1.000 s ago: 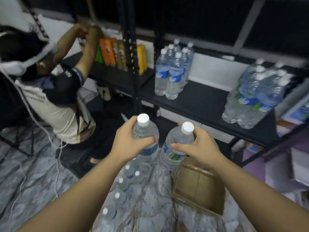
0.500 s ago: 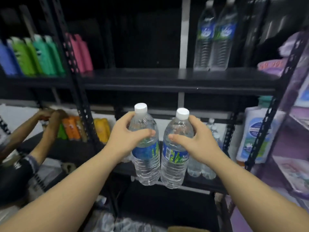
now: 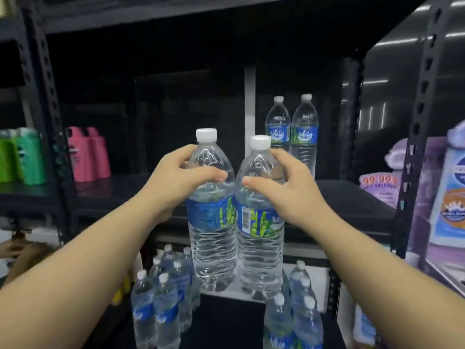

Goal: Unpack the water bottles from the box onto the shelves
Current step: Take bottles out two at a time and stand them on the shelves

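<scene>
I hold two clear water bottles with white caps and blue-green labels, upright and side by side in the air in front of the black shelf unit. My left hand (image 3: 180, 178) grips the shoulder of the left bottle (image 3: 212, 222). My right hand (image 3: 285, 187) grips the shoulder of the right bottle (image 3: 260, 230). Both bottles hang level with the front edge of the middle shelf (image 3: 352, 197). Two matching bottles (image 3: 292, 134) stand at the back of that shelf. The box is out of view.
Several water bottles (image 3: 161, 303) stand on the lower shelf, left and right of my held pair. Pink bottles (image 3: 88, 154) and green bottles (image 3: 22, 157) fill the left shelves. Purple detergent packs (image 3: 442, 192) sit on the right. Another person's hand (image 3: 17, 250) shows at the left edge.
I have raised both bottles from the box to the height of the middle shelf, and my view has tilted upward. The box and the crouching person have dropped out of view.
</scene>
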The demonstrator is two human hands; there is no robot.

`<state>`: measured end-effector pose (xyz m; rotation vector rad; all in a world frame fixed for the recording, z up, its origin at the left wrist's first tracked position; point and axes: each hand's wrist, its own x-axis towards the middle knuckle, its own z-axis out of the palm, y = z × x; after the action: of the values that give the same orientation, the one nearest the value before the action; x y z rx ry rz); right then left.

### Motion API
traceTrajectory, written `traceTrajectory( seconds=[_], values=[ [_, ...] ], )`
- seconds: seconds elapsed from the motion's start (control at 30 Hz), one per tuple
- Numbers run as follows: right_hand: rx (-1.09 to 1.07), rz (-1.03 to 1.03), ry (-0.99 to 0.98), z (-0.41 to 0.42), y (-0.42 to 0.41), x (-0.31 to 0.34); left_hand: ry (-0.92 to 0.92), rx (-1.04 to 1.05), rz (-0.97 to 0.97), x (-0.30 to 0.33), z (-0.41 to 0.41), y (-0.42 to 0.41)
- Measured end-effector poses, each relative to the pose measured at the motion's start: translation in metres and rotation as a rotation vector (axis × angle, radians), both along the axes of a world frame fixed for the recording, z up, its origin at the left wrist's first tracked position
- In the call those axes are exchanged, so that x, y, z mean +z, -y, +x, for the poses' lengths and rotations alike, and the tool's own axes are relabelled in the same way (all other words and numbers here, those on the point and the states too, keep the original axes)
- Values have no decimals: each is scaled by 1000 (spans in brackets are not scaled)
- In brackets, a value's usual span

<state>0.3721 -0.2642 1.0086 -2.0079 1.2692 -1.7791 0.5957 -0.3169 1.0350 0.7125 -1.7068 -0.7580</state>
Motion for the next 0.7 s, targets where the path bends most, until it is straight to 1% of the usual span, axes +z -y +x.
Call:
traceTrajectory(
  seconds=[0.13, 0.3, 0.53, 0.7],
  values=[
    [-29, -66, -28, -7, 28, 49, 0, -24, -32, 48, -7, 34],
    [4, -86, 10, -10, 64, 96, -2, -59, -46, 96, -16, 72],
    [-29, -55, 112, -17, 111, 122, 32, -115, 1, 127, -27, 122],
    [-78, -60, 146, -20, 129, 134, -7, -122, -23, 136, -34, 144]
  ],
)
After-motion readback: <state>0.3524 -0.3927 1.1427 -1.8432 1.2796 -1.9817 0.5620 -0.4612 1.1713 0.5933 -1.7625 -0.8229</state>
